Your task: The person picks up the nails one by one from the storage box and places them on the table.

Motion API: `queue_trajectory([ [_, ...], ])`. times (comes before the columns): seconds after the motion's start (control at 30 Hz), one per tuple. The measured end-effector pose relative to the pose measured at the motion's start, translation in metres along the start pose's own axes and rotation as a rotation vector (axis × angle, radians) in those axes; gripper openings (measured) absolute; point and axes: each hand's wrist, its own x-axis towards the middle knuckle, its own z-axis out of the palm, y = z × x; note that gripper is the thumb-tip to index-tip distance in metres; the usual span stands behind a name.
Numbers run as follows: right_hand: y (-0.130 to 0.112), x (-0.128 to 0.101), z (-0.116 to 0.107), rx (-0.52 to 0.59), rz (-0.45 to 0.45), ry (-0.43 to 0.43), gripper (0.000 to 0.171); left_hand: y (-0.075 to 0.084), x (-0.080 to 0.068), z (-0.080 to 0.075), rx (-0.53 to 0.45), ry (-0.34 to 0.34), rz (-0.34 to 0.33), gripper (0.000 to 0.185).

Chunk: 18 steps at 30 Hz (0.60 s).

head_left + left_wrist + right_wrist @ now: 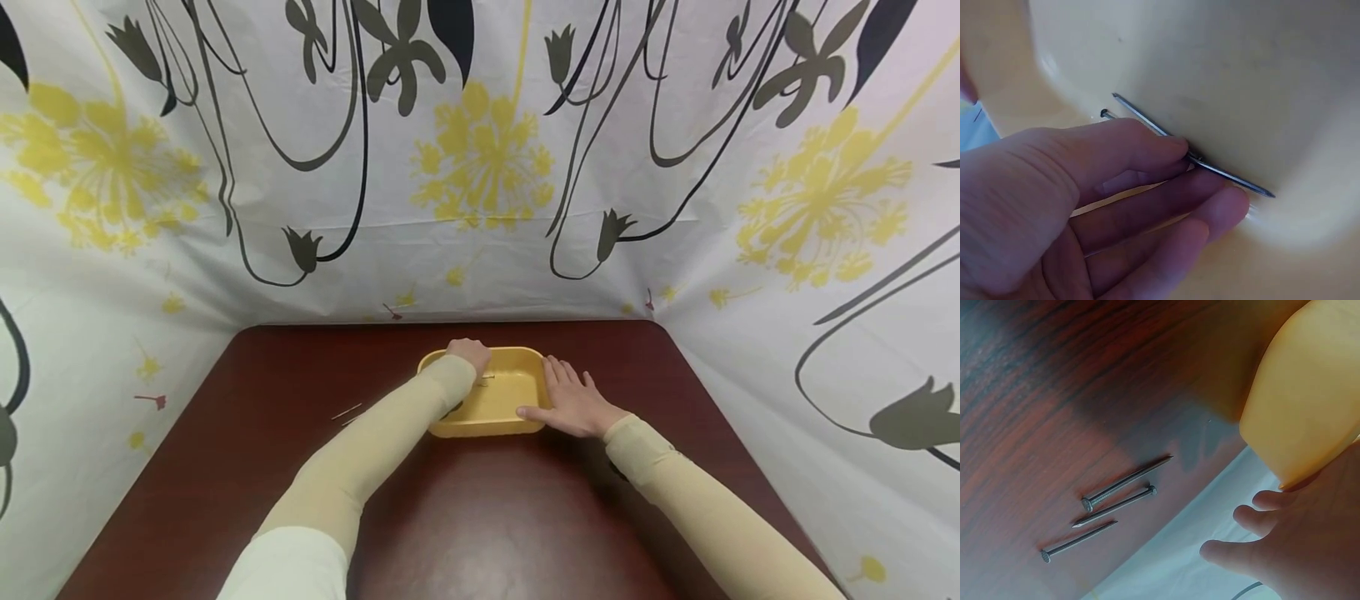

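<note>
No text, label, brand, number or sign can be read in any view. The yellow tray (495,421) shows plain plastic (no moulded mark that can be made out), the nails (1124,483) carry no stamp that can be seen, and the dark wooden table (300,450) is unmarked. The cloth backdrop (480,167) bears only printed flowers and curling stems, no lettering.
</note>
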Motion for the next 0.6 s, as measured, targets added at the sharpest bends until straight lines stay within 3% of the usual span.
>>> queue_trajectory([
  [0.2, -0.002, -0.001, -0.003, -0.023, -0.006, 0.003, 0.121, -0.006, -0.003, -0.004, -0.029, 0.004, 0.048, 0.006],
  [0.43, -0.002, 0.000, -0.005, -0.023, -0.019, 0.014, 0.121, -0.015, -0.011, -0.015, -0.101, 0.044, 0.120, 0.025],
  [0.6, -0.003, -0.002, -0.005, -0.013, -0.012, 0.007, 0.123, -0.018, -0.021, -0.022, -0.156, 0.076, 0.160, 0.029],
])
